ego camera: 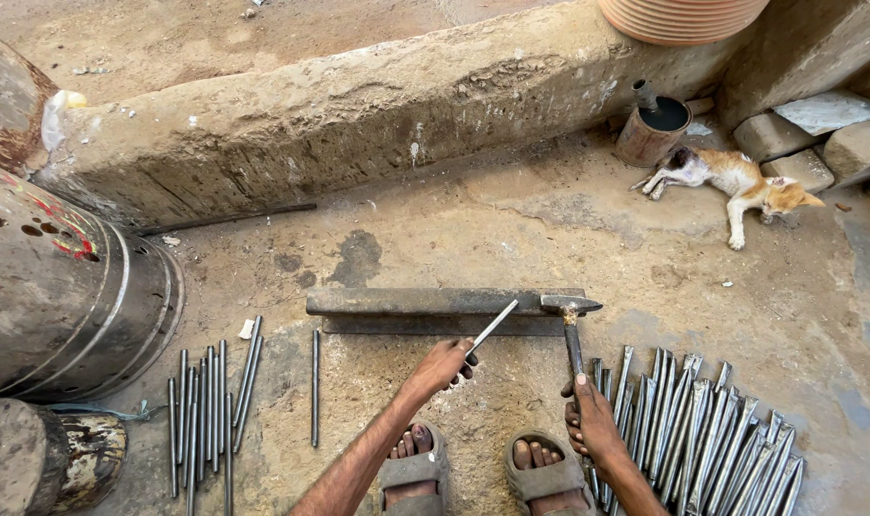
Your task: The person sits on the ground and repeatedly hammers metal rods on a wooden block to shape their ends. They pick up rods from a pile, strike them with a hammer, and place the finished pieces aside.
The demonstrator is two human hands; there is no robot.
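Mid-frame, steel rail (435,304) lying flat on dirt floor (550,220). Left hand (442,365) clenched around thin rod (492,328), tip slanted onto rail; right hand (591,418) gripping hammer (571,311), head apparently touching rail. Rod piles (206,411) lower left and lower right; metal drum (62,287) far left; cat (731,182) asleep upper right.

The left hand (442,364) grips a thin grey metal rod (492,328), its tip resting on the long dark steel rail block (425,304) beyond the fingers. The right hand (593,420) holds a steel-headed hammer (571,307) over the block's end. Flattened grey rods (712,440) lie right of the fingers, plain round rods (206,411) far left.
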